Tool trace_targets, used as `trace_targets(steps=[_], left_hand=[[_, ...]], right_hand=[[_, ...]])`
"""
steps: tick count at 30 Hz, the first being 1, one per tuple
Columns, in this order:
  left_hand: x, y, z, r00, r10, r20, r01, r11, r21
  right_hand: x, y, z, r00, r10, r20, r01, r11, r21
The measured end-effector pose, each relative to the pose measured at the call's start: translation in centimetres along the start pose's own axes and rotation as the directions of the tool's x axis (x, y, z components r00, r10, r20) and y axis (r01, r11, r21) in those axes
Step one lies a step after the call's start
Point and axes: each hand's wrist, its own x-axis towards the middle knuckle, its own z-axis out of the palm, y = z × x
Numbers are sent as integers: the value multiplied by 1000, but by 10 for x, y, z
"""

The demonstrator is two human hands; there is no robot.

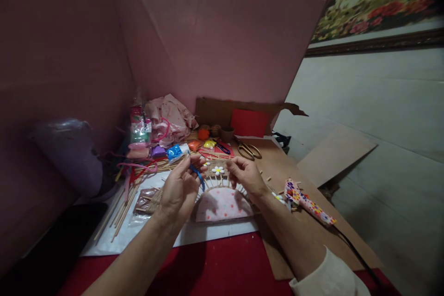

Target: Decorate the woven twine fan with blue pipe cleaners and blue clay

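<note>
My left hand (180, 187), palm turned up with curled fingers, holds a thin blue strip (197, 175) that hangs down past the fingertips. Opposite it, my right hand (247, 176) is closed in a pinch; anything between its fingertips is too small to make out. Beneath both hands lies a half-round piece of white fabric with coloured dots (225, 206), with short wooden sticks fanning out from its curved edge. A white flower with a yellow centre (218, 170) sits on the woven twine band (227, 166) above the sticks.
Loose wooden sticks (120, 210) lie at left on a white sheet (187, 238). Behind are a blue packet (175, 151), scissors (248, 150), a red card (249, 122) and crumpled pink fabric (169, 115). A flower-patterned wrapped tool with a black cord (312, 206) lies on cardboard at right.
</note>
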Motion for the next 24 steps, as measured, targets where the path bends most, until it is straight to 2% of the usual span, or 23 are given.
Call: trace_targets(steps=[6,12,17,24], left_hand=[[-1,0,1,1000,-11,-5,11,1000,-12],[-1,0,1,1000,-10,5,10,1000,-7],[-2,1,2,1000,-14,-9,14,1000,-14],[0,0,0,1000,-6,8,6,1000,-4]], right_hand=[[2,2,-1,998,-15,-60,14,1000,-13],[-2,1,0,1000,-1,-19,-1,997,-76],[0,1,1,997,-48,-53,48,999,-1],[1,1,0,998,20,-59,-17,998,61]])
